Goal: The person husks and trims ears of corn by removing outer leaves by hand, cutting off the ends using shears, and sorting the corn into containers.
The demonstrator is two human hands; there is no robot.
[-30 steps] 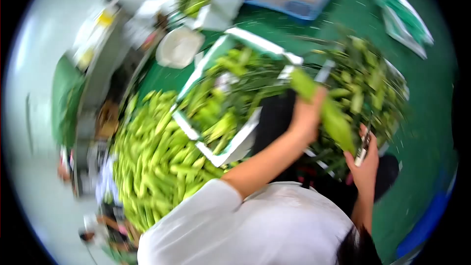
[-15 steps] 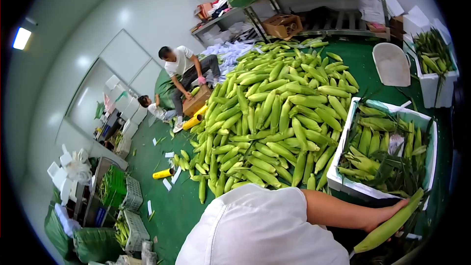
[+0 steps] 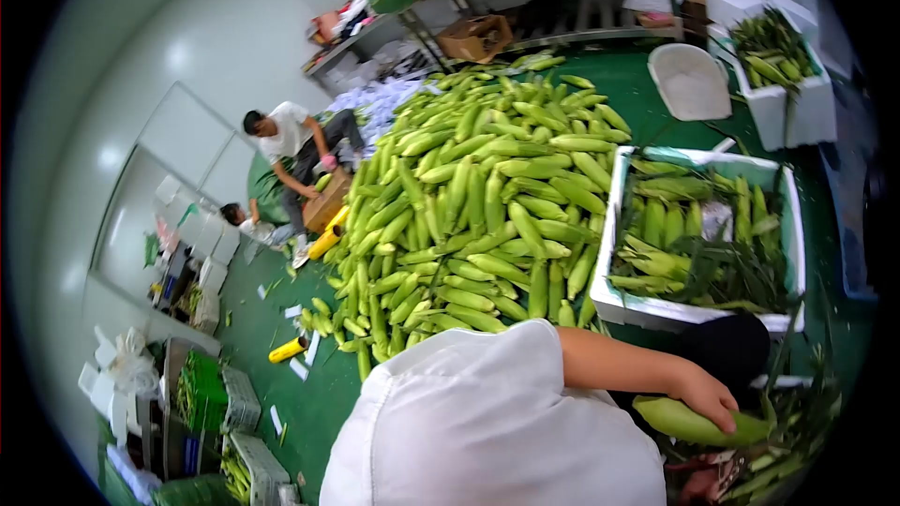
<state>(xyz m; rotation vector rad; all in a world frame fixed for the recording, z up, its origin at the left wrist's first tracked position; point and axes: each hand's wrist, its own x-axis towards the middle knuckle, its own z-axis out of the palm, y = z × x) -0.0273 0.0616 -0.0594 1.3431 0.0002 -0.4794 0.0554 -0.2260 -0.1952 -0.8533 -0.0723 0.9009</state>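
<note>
My left hand (image 3: 705,395) is closed over a green ear of corn in its husk (image 3: 667,419), low at the right of the head view. The ear lies nearly level, its tip to the left. Under and beside it are loose husks and leaves (image 3: 792,450). A dark reddish shape (image 3: 708,480) below the ear is too unclear to name. My right hand does not show. A white sleeve (image 3: 469,412) fills the bottom middle. Just beyond my hand stands a white foam box (image 3: 607,272) holding husked-on ears and leaves.
A large pile of corn (image 3: 487,197) covers the middle floor. Another person (image 3: 291,136) sits behind it by a cardboard box (image 3: 328,201), a smaller person (image 3: 253,220) beside them. A second foam box (image 3: 792,117), a pale scoop (image 3: 689,82) and green crates (image 3: 202,389) stand around.
The ear in my left hand has swung from steeply tilted to nearly level and moved left. My hand now covers it from above. The whole view has shifted, with the room sliding left.
</note>
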